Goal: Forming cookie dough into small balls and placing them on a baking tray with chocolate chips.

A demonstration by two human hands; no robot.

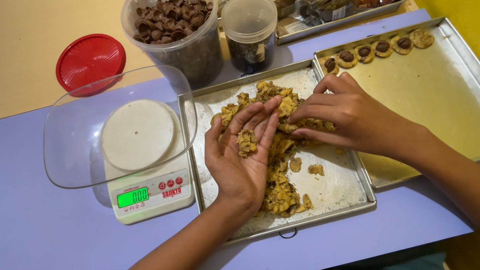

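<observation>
Head view looked down on the left hand [242, 159], spread palm-up with a small lump of dough [246, 142] resting on it. The right hand [344, 115] lay palm-down just beside it, fingers loosely curled and pressing into the heap of chip-studded cookie dough [279, 179] in the middle metal tray [345, 195]. That dough looked soft, crumbly and a little sticky, likely light in small pieces and best pinched off from the loose edge of the heap. A second tray [461, 95] toward the table's right edge held a row of shaped cookies [373, 49]. A kitchen scale [148, 192] under a clear bowl [71, 149] stood left of the trays on the lilac table [21, 241].
</observation>
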